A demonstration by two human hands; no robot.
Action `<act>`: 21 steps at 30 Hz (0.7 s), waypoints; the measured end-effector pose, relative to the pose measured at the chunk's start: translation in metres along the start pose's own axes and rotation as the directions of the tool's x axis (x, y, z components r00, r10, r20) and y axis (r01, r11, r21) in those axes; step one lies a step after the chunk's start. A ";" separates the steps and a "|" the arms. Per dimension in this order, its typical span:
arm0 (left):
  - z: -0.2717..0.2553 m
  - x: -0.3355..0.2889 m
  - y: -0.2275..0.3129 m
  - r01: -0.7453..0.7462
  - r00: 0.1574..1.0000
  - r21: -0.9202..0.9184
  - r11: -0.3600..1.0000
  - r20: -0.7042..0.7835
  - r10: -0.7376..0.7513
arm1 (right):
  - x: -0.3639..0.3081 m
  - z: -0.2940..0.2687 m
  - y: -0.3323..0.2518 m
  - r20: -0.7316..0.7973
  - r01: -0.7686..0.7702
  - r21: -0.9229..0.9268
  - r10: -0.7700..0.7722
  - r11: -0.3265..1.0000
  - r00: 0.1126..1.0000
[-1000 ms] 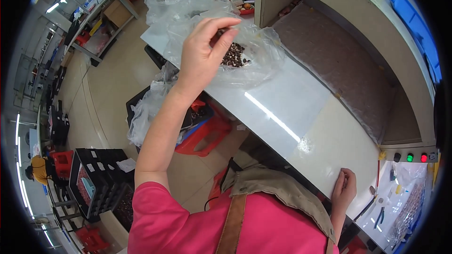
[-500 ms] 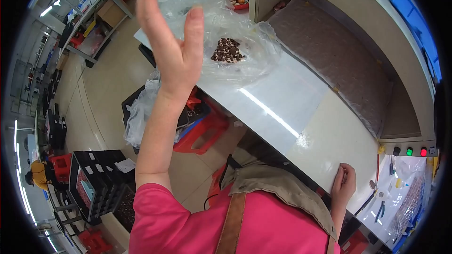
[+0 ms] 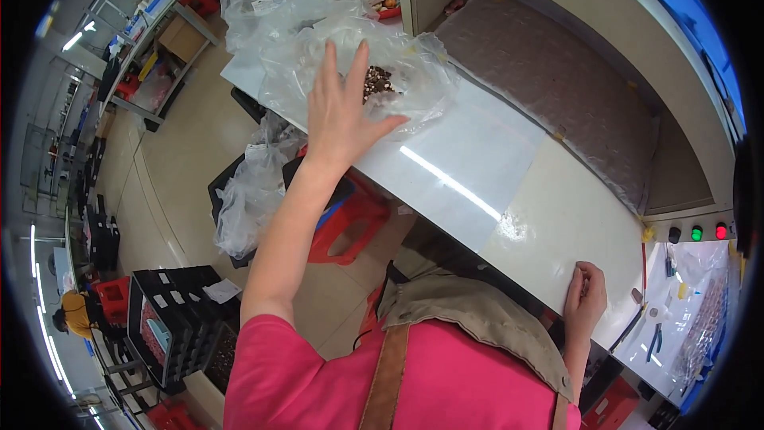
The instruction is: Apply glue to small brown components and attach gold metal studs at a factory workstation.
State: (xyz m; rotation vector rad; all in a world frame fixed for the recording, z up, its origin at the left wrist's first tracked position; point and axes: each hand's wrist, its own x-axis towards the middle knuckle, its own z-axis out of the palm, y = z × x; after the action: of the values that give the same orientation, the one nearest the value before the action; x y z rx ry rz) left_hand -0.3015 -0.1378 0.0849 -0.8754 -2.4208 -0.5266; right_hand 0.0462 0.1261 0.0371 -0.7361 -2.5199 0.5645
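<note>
My left hand (image 3: 341,111) is open, its fingers spread above a clear plastic bag (image 3: 430,72) at the near left end of the bench; I cannot tell whether it touches the film. Inside the bag lies a heap of small dark brown and pale pieces (image 3: 377,82), partly hidden behind my fingers. Resting on the pale bench top (image 3: 549,215) near its front edge, my right hand (image 3: 585,301) has its fingers curled in. Whatever they may hold is out of sight.
A shelf-like housing (image 3: 549,72) with a brown padded floor rises behind the bench. More plastic bags (image 3: 259,203) sit beside a red stool (image 3: 350,231) below. Black trays (image 3: 171,310) are stacked on the left. Pliers (image 3: 654,342) lie on the right-hand surface.
My left hand has come down from its raised position, turning and spreading its fingers above the bag and its heap of pieces. My right hand stays curled on the bench.
</note>
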 end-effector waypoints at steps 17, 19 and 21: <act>0.002 0.069 -0.050 0.319 0.948 -0.187 0.929 0.065 -0.312 | -0.004 0.000 -0.005 -0.036 -0.023 0.050 0.024 0.999 0.999; -0.004 0.076 -0.065 0.382 0.923 -0.223 0.897 0.034 -0.384 | -0.004 -0.001 -0.002 -0.047 0.028 0.030 -0.027 0.999 0.999; -0.009 0.089 -0.094 0.316 0.944 -0.252 0.915 -0.012 -0.330 | -0.003 0.001 -0.002 -0.045 0.033 0.048 -0.031 0.998 0.999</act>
State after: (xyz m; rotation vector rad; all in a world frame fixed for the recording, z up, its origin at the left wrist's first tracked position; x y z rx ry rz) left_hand -0.4203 -0.1676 0.1267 -0.5427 -2.4972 -0.9803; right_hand 0.0477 0.1224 0.0365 -0.6821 -2.4640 0.5908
